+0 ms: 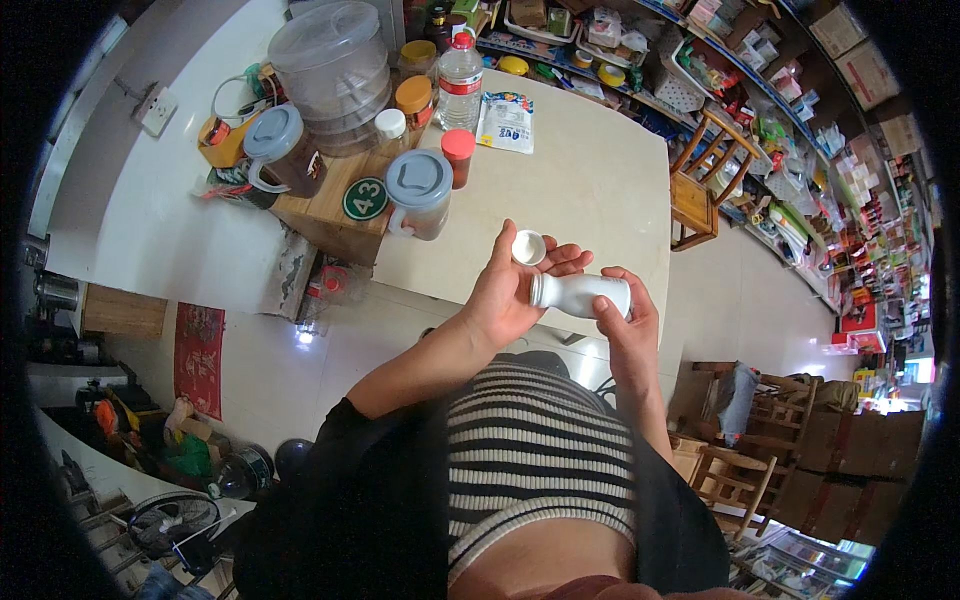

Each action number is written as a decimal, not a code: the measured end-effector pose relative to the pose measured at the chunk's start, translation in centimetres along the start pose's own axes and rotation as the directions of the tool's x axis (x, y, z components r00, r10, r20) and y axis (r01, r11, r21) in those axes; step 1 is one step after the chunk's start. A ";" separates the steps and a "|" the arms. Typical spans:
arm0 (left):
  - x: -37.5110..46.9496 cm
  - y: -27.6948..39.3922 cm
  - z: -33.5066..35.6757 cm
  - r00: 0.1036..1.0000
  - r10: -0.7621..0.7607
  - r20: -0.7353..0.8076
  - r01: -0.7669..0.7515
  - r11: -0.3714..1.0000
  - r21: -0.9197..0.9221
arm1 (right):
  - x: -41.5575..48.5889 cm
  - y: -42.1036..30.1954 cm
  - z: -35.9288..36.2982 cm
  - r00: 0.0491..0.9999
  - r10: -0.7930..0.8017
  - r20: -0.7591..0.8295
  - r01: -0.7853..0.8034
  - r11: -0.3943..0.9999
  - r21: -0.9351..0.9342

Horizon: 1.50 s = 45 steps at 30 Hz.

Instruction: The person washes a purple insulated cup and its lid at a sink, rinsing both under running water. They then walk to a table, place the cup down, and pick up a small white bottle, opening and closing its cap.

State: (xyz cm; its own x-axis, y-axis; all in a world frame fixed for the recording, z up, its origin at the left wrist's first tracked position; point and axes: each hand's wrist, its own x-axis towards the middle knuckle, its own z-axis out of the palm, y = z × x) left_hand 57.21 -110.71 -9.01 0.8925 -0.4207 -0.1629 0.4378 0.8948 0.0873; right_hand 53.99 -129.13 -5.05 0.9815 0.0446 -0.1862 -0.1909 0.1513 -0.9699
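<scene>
My left hand (510,294) is palm up and holds a white screw cap (529,247), hollow side up, between thumb and fingers. In my right hand (631,322) is a white plastic bottle (581,295), lying on its side with its threaded neck over my left palm. Whether anything is coming out of the neck cannot be seen. Both hands are above the near edge of a cream table (577,187). Past them stand a lidded plastic jug (418,191) and a red-capped jar (457,159).
On a wooden box (322,217) at the left stand another jug (283,150) and several jars. A clear water bottle (459,82) and a white pouch (506,124) are at the table's back. A wooden chair (694,202) stands at its right, beside crowded shelves.
</scene>
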 end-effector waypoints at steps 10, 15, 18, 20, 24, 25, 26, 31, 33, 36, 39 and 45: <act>0.7 0.5 -0.3 1.000 -0.002 0.015 0.003 0.999 -0.049 | 1.1 0.3 -0.1 0.999 0.023 0.022 -0.023 1.000 0.016; 0.9 1.0 0.2 0.999 0.034 0.023 -0.033 0.999 -0.029 | 1.5 0.9 -0.4 0.985 0.158 0.065 -0.170 0.947 0.273; 1.0 1.2 0.1 0.999 0.040 0.000 -0.040 0.999 -0.016 | 1.5 1.0 -0.1 0.992 0.113 0.061 -0.124 0.972 0.202; 1.0 1.1 -0.3 0.999 0.034 -0.036 -0.035 0.999 -0.020 | 1.5 0.9 0.4 0.999 0.033 -0.012 -0.033 0.999 -0.022; 0.6 1.0 -0.2 0.997 0.028 -0.065 -0.030 0.999 -0.029 | 1.3 0.9 0.4 0.999 0.033 0.010 -0.033 0.999 -0.004; 0.6 1.0 -0.3 0.997 0.029 -0.065 -0.031 0.999 -0.032 | 1.3 0.9 0.5 0.999 0.035 0.004 -0.035 0.999 -0.001; 0.6 1.0 -0.4 0.997 0.031 -0.065 -0.033 0.999 -0.035 | 1.2 0.9 0.5 0.999 0.038 0.000 -0.038 0.999 0.003; 0.2 1.3 -0.6 0.997 0.071 -0.043 -0.072 0.997 -0.033 | 1.4 1.4 0.5 0.969 0.240 0.063 -0.248 0.940 0.233; 0.1 1.5 -0.9 0.990 0.070 -0.120 -0.070 0.998 0.005 | 1.7 2.1 0.3 0.927 0.344 0.148 -0.374 0.848 0.375; -0.3 2.4 -2.5 0.987 0.008 -0.162 0.012 0.992 0.122 | 2.2 3.7 -0.3 0.862 0.399 0.313 -0.507 0.708 0.492; -1.1 3.5 -4.0 0.999 -0.005 -0.037 0.021 0.897 0.441 | 2.3 3.8 0.1 0.863 0.429 0.268 -0.505 0.721 0.475; -2.8 2.2 -0.2 0.814 0.527 0.243 -0.169 -0.185 0.968 | 1.2 2.6 3.5 0.987 0.067 0.147 -0.091 0.982 0.164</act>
State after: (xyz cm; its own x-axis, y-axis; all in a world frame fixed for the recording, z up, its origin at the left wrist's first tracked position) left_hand 55.64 -107.57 -8.60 0.9840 0.0925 0.1525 -0.1267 -0.2391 0.9627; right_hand 54.67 -125.23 -7.22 0.9535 0.1996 -0.2258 -0.2796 0.3061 -0.9100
